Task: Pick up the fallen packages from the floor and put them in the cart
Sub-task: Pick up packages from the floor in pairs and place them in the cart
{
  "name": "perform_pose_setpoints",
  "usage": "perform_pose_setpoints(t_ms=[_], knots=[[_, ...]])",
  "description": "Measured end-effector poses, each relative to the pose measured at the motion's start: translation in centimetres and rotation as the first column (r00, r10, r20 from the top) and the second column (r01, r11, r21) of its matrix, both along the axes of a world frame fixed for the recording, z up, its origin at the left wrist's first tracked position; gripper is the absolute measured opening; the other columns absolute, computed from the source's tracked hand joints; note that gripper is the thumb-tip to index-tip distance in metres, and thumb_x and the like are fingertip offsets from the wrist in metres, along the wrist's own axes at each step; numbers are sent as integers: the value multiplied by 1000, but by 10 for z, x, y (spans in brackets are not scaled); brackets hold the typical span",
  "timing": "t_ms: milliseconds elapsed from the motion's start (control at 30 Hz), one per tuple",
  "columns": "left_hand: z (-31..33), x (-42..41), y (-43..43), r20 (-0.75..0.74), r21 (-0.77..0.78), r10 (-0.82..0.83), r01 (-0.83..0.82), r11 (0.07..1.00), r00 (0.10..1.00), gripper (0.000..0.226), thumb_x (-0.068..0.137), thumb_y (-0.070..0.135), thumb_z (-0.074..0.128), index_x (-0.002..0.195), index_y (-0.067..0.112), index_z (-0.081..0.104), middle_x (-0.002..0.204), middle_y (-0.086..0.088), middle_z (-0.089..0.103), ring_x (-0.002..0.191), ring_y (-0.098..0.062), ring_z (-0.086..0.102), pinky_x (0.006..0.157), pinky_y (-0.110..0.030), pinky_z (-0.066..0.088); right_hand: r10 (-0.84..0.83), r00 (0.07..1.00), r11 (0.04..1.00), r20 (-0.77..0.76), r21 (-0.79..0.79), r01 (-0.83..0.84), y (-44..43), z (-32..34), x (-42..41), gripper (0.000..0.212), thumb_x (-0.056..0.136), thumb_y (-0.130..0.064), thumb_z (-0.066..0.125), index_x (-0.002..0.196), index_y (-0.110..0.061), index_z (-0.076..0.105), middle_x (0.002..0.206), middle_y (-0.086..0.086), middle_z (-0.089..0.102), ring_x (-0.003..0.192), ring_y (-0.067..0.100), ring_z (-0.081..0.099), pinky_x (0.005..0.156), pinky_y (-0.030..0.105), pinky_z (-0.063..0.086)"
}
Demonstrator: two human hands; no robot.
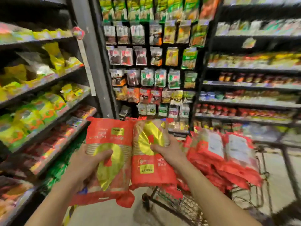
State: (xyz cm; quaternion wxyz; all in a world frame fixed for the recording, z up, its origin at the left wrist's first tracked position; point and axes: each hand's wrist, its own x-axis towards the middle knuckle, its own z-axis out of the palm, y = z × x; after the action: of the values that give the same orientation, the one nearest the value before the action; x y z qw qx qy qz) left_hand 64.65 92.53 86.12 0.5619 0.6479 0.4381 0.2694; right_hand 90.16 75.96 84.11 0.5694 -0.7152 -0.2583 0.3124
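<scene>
Head view: my left hand [91,159] grips the left package [110,137], a red-and-gold pack, thumb curled across its front and fingers hidden behind it. My right hand [169,152] holds the right package [151,170] of the same kind, thumb on the gold panel and fingers wrapped round its far edge. The two packs touch edge to edge, printed opposite ways up, and both are in the air at chest height, clear of the floor [105,214].

I judge that one pack per hand saves a trip and that each is held at mid-length so the soft wrapping does not sag. The wire cart [160,203] stands just below and to the right, the right package already over its near corner. Its basket is heaped with matching red packs [228,157], so these two probably have to go on top of the pile or in the gap at the near end. Stocked shelves [48,79] close in on the left.
</scene>
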Motion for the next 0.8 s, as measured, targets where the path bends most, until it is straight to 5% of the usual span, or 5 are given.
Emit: perform_pose_setpoints(t_ms=[133, 300, 533, 667, 800], knots=[[17, 80, 1, -40, 39, -153, 155, 987, 987, 18, 81, 18, 92, 85, 10, 77, 69, 7, 81, 78, -23, 82, 62, -22, 61, -213, 976, 977, 37, 36, 212, -27, -4, 42, 76, 51, -53, 91, 121, -33, 67, 114, -5, 79, 104, 21, 78, 98, 53, 62], [31, 178, -21, -55, 48, -358, 361, 931, 932, 20, 85, 25, 91, 95, 21, 74, 72, 11, 80, 83, -23, 77, 67, -28, 56, -425, 904, 905, 38, 39, 424, -87, 4, 88, 67, 67, -41, 94, 127, -31, 66, 115, -3, 78, 103, 19, 76, 95, 45, 63], [32, 323, -61, -94, -25, -535, 536, 844, 839, 44, 89, 43, 87, 107, 7, 68, 43, 7, 44, 32, -13, 35, 37, -19, 26, -625, 780, 778, -32, 45, 626, -166, -9, 182, 67, 57, -43, 93, 117, -26, 70, 104, 2, 82, 94, 26, 80, 91, 55, 64], [29, 398, -94, -127, -48, -567, 566, 823, 814, 23, 95, 28, 84, 100, 10, 70, 40, 14, 55, 24, 0, 44, 29, -16, 32, -637, 769, 767, -44, 53, 639, -199, -18, 251, 48, 76, -21, 93, 118, -23, 70, 101, 4, 83, 86, 23, 80, 83, 47, 66], [-5, 476, -98, -133, -50, -618, 618, 785, 775, 66, 60, 66, 97, 106, 22, 80, 96, 0, 83, 80, -16, 80, 74, -34, 65, -627, 773, 775, -97, 26, 632, -225, -35, 322, 49, 77, -17, 94, 118, -18, 68, 104, 11, 82, 87, 27, 80, 85, 51, 65]])
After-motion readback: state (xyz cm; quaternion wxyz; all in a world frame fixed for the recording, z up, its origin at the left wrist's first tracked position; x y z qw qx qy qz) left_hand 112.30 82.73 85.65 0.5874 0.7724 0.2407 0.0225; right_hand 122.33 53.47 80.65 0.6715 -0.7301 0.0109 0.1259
